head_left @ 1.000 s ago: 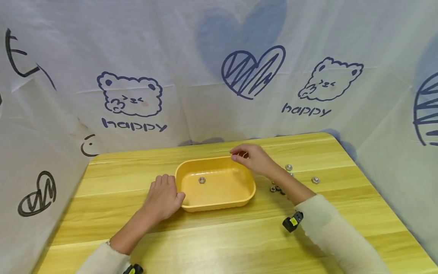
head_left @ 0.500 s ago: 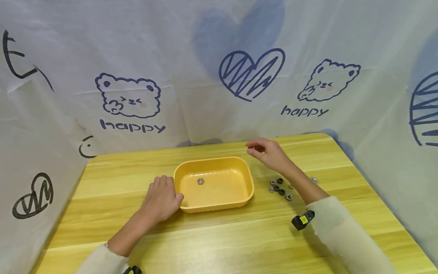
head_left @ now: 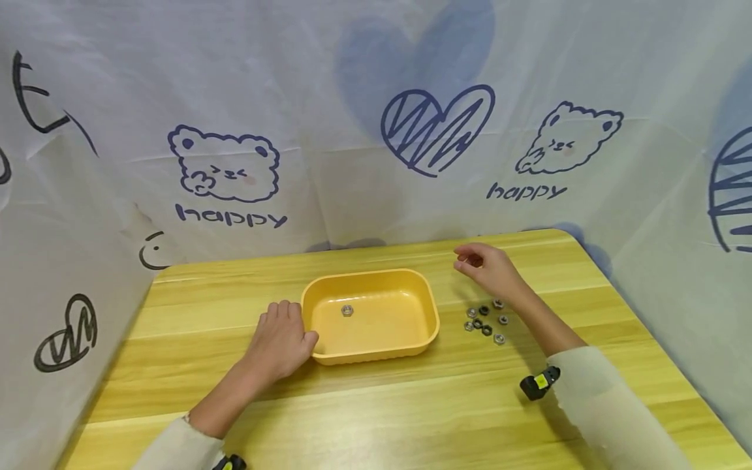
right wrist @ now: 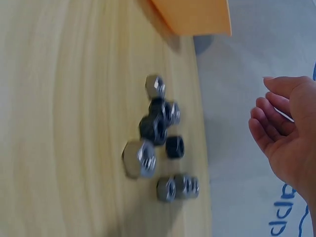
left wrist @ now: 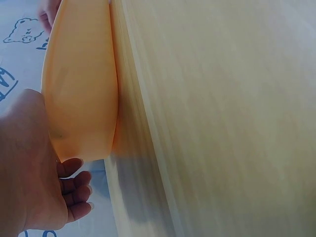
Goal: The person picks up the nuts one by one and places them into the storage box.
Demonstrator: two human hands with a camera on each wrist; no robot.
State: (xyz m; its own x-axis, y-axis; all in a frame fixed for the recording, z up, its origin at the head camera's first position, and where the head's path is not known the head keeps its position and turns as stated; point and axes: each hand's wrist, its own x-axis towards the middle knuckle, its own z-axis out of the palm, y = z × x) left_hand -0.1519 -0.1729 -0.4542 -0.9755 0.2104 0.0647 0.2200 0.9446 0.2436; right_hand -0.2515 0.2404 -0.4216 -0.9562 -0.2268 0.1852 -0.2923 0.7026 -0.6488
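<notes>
A yellow plastic tray (head_left: 411, 339) sits mid-table with one metal nut (head_left: 347, 311) inside. My left hand (head_left: 281, 336) rests against the tray's left end, thumb touching its near corner and fingers relaxed beside it. In the left wrist view the palm (left wrist: 29, 182) lies against the tray wall (left wrist: 81, 84). My right hand (head_left: 486, 267) hovers right of the tray, just beyond a cluster of several nuts (head_left: 484, 320). The right wrist view shows that hand (right wrist: 289, 133) empty, fingers loosely curled, above the silver and black nuts (right wrist: 158, 133).
The wooden table (head_left: 411, 405) is enclosed at the back and both sides by a white printed cloth (head_left: 329, 163). A black wrist camera (head_left: 537, 385) sticks out from my right sleeve. The tray's corner (right wrist: 192, 15) shows at the top of the right wrist view.
My right hand has moved from the tray's far rim rightward, to above the table beyond the nuts. The left hand, tray and nut have stayed put.
</notes>
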